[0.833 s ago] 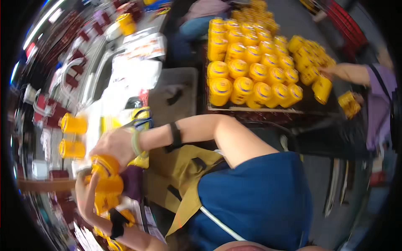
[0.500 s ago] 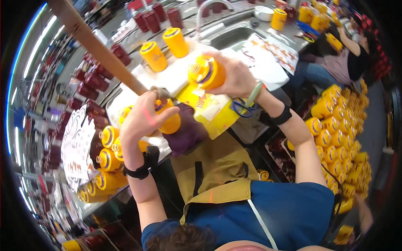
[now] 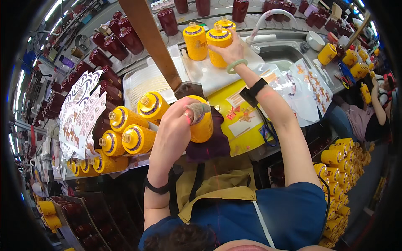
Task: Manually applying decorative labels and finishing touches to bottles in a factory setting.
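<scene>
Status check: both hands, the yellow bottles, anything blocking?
Left hand gripping a yellow bottle over the dark cloth. Right hand on an upright yellow bottle on the white tray, another beside it. Wooden post stands between the hands.

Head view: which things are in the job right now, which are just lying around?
In hand:
left hand holding yellow bottle
right hand gripping upright yellow bottle

Lying about:
dark red bottles
sticker sheets
white bowl
tap
</scene>
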Tool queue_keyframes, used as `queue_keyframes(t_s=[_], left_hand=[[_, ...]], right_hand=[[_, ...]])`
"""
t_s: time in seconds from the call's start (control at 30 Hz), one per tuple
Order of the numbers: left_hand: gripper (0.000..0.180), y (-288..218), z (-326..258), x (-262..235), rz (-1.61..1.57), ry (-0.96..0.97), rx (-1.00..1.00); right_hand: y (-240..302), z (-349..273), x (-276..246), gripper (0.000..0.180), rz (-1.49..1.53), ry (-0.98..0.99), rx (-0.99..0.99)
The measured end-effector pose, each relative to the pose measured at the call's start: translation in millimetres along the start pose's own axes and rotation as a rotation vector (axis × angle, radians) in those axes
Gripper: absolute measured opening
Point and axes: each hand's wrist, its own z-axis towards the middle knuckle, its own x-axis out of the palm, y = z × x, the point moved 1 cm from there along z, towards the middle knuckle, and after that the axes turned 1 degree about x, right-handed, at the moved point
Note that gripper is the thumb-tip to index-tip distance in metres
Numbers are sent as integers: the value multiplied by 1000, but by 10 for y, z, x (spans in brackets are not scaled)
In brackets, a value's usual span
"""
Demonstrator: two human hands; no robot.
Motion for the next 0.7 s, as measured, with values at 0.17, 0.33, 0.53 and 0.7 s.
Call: queue_keyframes(t_s=[0.17, 0.33, 0.53, 0.7], left_hand=[[21, -137, -44, -124, -37, -111, 7], [16, -145, -79, -153, -103, -124, -52], [23, -123, -103, -117, -286, -125, -130], [17, -63, -21, 133, -125, -259, 2]], right_hand=[[-127, -32, 152, 100, -87, -22, 0], [36, -257, -168, 106, -68, -107, -102], [894, -1561, -1018, 113, 747, 1158, 114], [1304, -2277, -1086, 111, 674, 926, 324]])
